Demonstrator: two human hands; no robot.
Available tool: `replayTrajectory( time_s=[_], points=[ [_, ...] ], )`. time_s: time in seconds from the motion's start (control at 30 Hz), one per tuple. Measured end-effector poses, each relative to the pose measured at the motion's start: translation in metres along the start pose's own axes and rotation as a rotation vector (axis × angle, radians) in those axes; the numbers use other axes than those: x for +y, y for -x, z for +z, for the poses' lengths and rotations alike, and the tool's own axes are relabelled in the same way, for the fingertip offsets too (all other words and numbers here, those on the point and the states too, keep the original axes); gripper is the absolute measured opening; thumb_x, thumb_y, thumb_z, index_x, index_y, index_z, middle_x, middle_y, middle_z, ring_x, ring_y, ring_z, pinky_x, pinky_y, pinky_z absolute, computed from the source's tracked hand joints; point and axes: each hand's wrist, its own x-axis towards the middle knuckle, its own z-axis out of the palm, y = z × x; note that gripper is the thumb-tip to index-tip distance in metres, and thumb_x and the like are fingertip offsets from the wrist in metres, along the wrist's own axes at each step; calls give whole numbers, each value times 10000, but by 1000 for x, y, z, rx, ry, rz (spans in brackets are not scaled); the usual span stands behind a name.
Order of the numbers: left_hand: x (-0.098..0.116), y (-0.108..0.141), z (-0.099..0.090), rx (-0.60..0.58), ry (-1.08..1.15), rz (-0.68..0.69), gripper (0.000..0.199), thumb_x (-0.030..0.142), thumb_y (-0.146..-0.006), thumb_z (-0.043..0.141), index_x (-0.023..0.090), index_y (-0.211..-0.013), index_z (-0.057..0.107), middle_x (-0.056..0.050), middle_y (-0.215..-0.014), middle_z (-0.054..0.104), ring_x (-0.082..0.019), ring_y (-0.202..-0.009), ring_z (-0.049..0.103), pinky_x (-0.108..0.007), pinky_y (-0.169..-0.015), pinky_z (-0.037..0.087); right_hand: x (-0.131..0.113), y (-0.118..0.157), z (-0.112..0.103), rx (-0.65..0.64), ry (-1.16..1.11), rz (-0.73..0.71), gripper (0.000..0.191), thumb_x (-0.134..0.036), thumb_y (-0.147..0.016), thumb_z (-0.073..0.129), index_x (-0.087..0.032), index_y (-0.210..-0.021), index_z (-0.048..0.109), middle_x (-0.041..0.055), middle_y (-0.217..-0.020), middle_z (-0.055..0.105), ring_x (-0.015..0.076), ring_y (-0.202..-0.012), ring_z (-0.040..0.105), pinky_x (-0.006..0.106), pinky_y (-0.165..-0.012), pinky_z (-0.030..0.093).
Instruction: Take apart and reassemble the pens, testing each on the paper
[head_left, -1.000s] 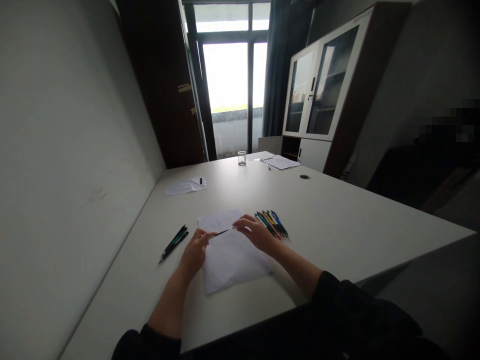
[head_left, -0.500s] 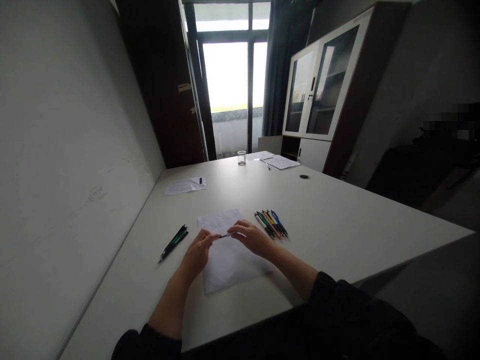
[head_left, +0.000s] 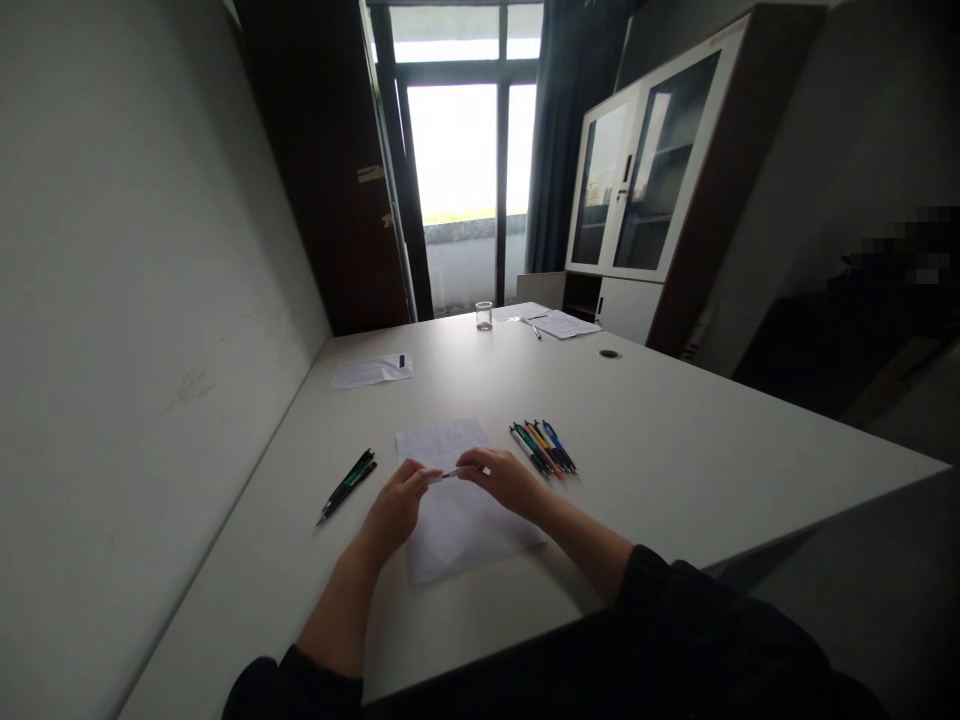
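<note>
Above a sheet of paper (head_left: 465, 535), my left hand (head_left: 395, 505) and my right hand (head_left: 502, 480) pinch a slim pen (head_left: 450, 474) from its two ends. Only a short stretch of the pen shows between the fingertips; the rest is hidden in my fingers. Beyond my hands, the far part of the paper carries lines of writing. A row of several coloured pens (head_left: 544, 448) lies just right of the paper. To the left, a small bunch of dark and green pens (head_left: 347, 488) rests on the white table (head_left: 285, 580).
A clear glass (head_left: 484, 317) stands near the table's far edge. Papers (head_left: 562, 324) with a pen (head_left: 535, 332) lie right of it. Another sheet (head_left: 371, 372) is at the far left. A round cable hole (head_left: 610, 353) is in the tabletop. A wall (head_left: 150, 400) borders the left side.
My right hand has shifted slightly down, and a little more of the pen shows between my fingers. The paper and the other pens have stayed put.
</note>
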Motion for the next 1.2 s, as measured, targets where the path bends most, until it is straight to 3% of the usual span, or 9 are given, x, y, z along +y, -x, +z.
replayTrajectory(
  time_s=[0.33, 0.63, 0.83, 1.07, 1.2],
  points=[
    [6, -1, 0, -26, 47, 14, 353, 73, -908, 433, 237, -1166, 612, -53, -982, 552, -138, -840, 560, -282, -788, 498, -4, 3, 4, -76, -259, 112, 200, -368, -919, 568, -180, -938, 636, 15, -726, 721, 128, -621, 673, 249, -656, 529],
    [1, 0, 0, 9, 29, -21, 351, 78, -905, 424, 235, -1155, 614, -56, -994, 552, -148, -841, 563, -295, -791, 499, 8, 5, -1, 0, -198, 63, 292, -342, -825, 698, -199, -1072, 638, 48, -913, 705, 147, -765, 666, 273, -697, 553],
    [1, 0, 0, 11, 32, -2, 343, 81, -905, 440, 231, -1158, 616, -55, -980, 554, -153, -862, 565, -296, -808, 499, 8, 6, -2, 22, -88, 23, 185, -355, -874, 644, -190, -942, 694, 39, -869, 703, 135, -720, 636, 260, -695, 517],
    [4, 0, -2, -8, 47, 11, 336, 84, -913, 433, 229, -1152, 620, -53, -975, 554, -146, -857, 560, -290, -811, 499, 5, 7, -4, -65, -2, 31, 390, -394, -972, 484, -169, -724, 684, 23, -663, 672, 124, -629, 614, 238, -662, 468],
    [2, 0, -1, -2, 48, 1, 342, 78, -906, 438, 230, -1154, 619, -52, -974, 553, -145, -845, 562, -287, -796, 498, 8, 8, -2, -16, -62, 68, 258, -419, -901, 600, -187, -971, 689, 28, -771, 693, 129, -663, 626, 239, -655, 499]
  ],
)
